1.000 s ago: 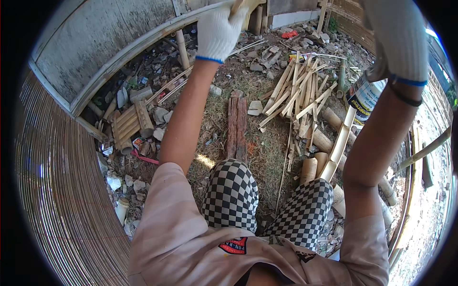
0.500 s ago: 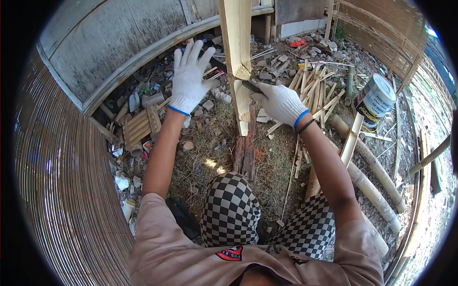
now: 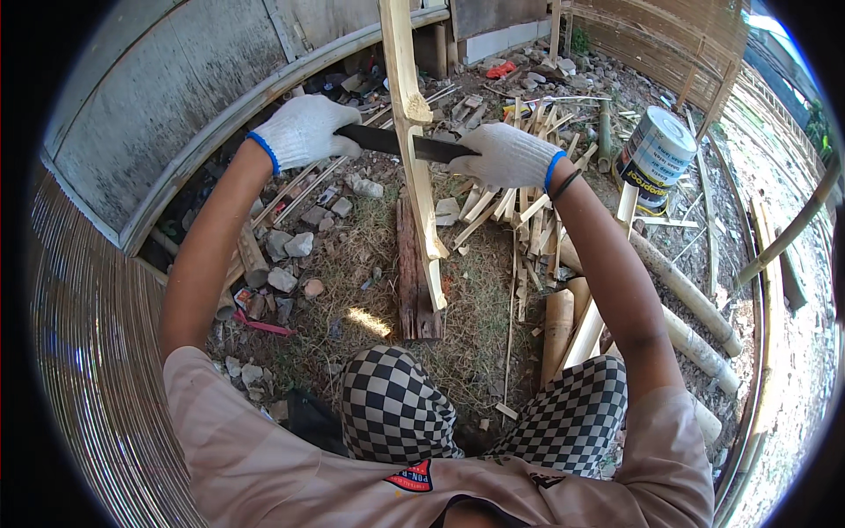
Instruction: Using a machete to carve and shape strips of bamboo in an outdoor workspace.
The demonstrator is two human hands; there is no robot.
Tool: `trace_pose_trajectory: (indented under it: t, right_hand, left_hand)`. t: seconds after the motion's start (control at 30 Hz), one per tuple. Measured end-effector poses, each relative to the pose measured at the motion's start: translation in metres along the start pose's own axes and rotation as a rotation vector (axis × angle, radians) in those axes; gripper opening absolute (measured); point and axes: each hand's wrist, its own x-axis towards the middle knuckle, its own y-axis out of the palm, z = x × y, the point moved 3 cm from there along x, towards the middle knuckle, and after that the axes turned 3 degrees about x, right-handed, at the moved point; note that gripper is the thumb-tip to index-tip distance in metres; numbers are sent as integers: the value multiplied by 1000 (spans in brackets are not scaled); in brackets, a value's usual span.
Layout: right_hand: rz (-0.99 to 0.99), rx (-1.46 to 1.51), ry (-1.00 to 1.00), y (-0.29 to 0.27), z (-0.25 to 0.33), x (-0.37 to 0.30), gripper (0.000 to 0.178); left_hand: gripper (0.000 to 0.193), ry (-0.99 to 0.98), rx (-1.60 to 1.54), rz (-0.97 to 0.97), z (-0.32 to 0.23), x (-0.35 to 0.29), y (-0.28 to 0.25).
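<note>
A split length of pale bamboo [image 3: 400, 53] stands upright before me, its lower end over a dark weathered wood block [image 3: 415, 295] on the ground. Across it, just below a node, lies a long dark machete blade [image 3: 436, 149], partly covered by the bamboo's wall. My right hand [image 3: 510, 156], in a white knitted glove with a blue cuff, is closed on the machete's right end; the handle is hidden in the fist. Gloved alike, my left hand [image 3: 310, 132] grips the blade's left end between thumb and fingers.
Cut bamboo strips [image 3: 532, 207] lie piled beyond my right hand. Near them stands a paint bucket [image 3: 658, 154], with bamboo poles [image 3: 691, 295] along the right. Stones [image 3: 299, 245] and rubble litter the left, below a grey panel wall [image 3: 176, 97]. A woven bamboo screen [image 3: 97, 352] borders the left.
My left hand, open beside the bamboo before, has closed on the machete's left end. The blade now reaches across the bamboo. The view has shifted, and the bamboo appears lower.
</note>
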Motion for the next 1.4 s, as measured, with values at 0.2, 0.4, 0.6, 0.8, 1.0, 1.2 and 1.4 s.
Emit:
trace_pose_trajectory:
  t: [0.2,0.4,0.6,0.8,1.0,1.2,1.4]
  right_hand:
    - [150,203,171,4,-2,8,48]
    - [-106,-72,104,8,3,4,57]
    - [-260,-161,111,12,-8,9,49]
    - [-353,-244,53,13,-6,18,48]
    - [-314,-279,150,15,-2,18,43]
    - [-416,-336,149,18,-9,17,43]
    - [-533,-358,55,24,-12,23,41]
  left_hand:
    - [44,-7,38,40,-1,8,8]
    - [42,2,56,-209,3,9,29]
    - [35,23,-8,-338,7,26,42]
    - [47,-53,9,-231,21,39,55]
    - [44,-15,64,-333,24,45,61]
    - [34,2,65,-415,16,52,64]
    - [40,14,78,-507,17,44,69]
